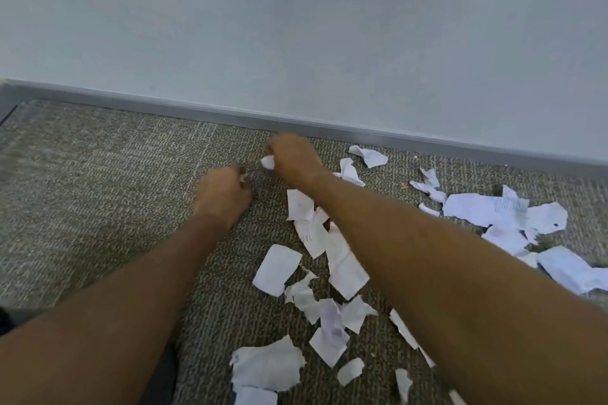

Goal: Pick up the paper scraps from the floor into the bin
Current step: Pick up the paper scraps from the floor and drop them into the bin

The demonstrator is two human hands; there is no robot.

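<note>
The right hand point(294, 158) reaches farthest forward over the carpet point(98, 194), close to the baseboard point(204, 112) at the foot of the wall point(296, 16). Its fingers are curled in, and a small crumpled white scrap point(268, 162) shows at their left side, held in the curl. The left hand point(223, 191) hangs just nearer and to the left of it, the two hands close but apart. Its fingers are also curled, and a tiny bit of white paper point(243, 177) shows at the fingertips, pinched there. Both forearms stretch in from the near edge of the carpet, the right one crossing above several pieces.

The remaining paper scraps point(332, 260) lie on the carpet to the right of and nearer than the hands. A run of them passes under the right forearm, from a squarish piece point(298, 204) just beside the wrist down to a rounded rectangle point(277, 269) and a ragged larger piece point(268, 363) at the near edge. A few small curled ones point(368, 155) lie by the baseboard beyond the right hand. A heap of bigger torn sheets point(506, 212), one with printed lines, lies toward the right edge of the carpet. The carpet left of the hands is a grey-brown woven loop. A dark shape point(10, 319) sits at the left edge beside the left arm; what it is cannot be told.
</note>
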